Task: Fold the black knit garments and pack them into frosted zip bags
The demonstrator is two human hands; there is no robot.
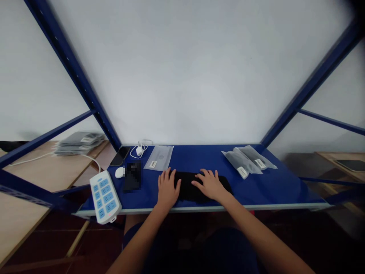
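A black, soft-looking folded cloth [186, 186] lies flat along the front of the blue table [196, 158]. My left hand [168, 189] rests at its left end, palm down, with the fingers spread. Toward the cloth's right part, my right hand [211, 185] lies on top, its fingers also apart. Neither hand grips anything. Parts of the cloth are hidden under the hands. Just beyond my left hand is a flat, frosted zip bag [160, 156] with a white label.
Filled frosted bags [242, 160] lie at the right. On the left are a phone [121, 156], a white charger with cable [139, 150], a white mouse-like object [119, 172], a dark pixelated item [132, 177] and a power strip [105, 196] at the edge. Blue posts [308, 83] flank the table.
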